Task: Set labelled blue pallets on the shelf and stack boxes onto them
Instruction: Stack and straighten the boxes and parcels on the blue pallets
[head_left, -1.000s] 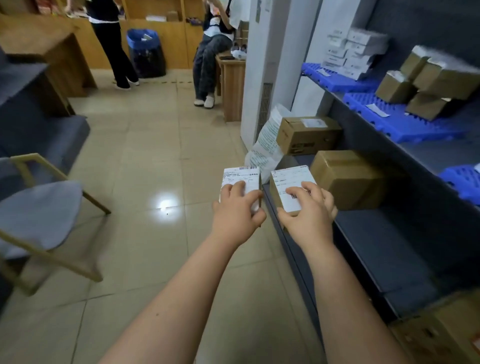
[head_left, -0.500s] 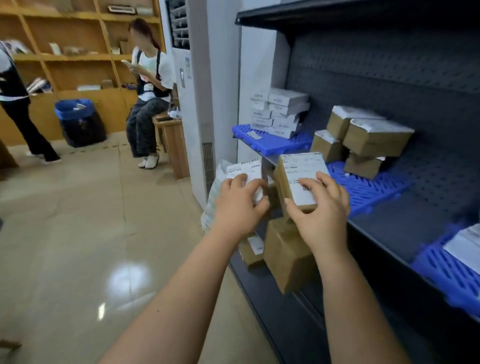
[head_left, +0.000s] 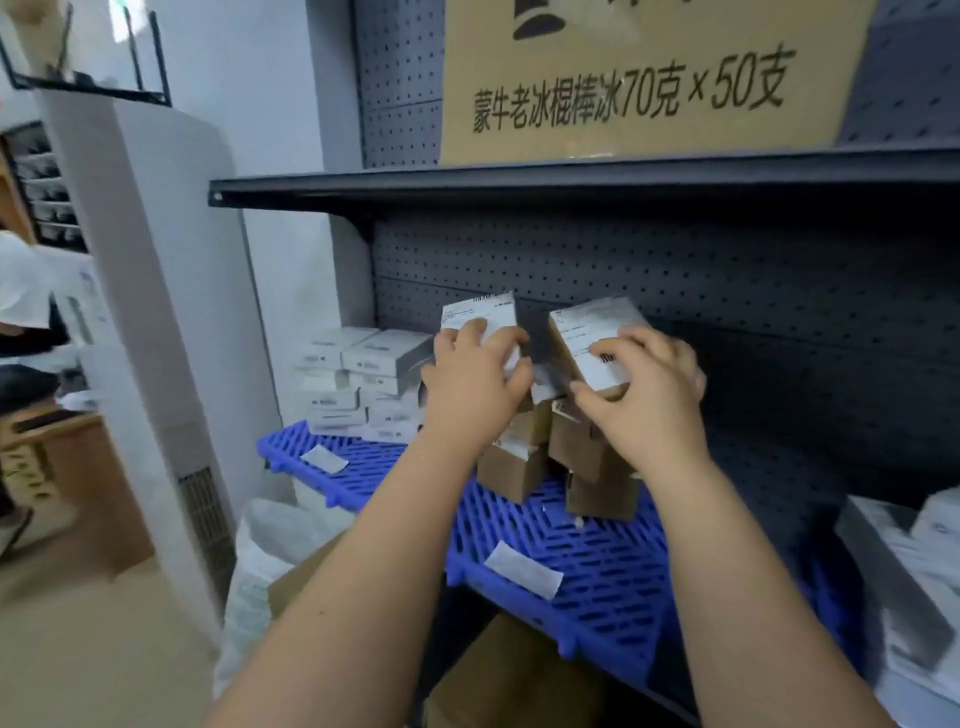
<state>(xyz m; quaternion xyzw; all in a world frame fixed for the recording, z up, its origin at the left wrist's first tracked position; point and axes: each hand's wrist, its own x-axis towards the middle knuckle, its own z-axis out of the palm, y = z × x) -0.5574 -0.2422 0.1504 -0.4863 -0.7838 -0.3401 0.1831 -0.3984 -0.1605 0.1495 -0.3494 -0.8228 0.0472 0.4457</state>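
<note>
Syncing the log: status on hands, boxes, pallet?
Left hand grips one labelled box, right hand a second box. Both over the brown stack on the blue pallet. Nothing between.

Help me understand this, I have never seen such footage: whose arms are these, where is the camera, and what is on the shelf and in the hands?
No machine here: a person works with bare hands, and the single picture comes from a camera worn on their head, looking forward and down. The two arms reach in from the bottom. The left hand grips a small box with a white label; the right hand grips a similar box beside it. Both are held above a few brown boxes stacked on a blue pallet, which lies on a dark shelf and carries a white paper label near its front edge. Further left, white boxes are piled on another blue pallet.
</note>
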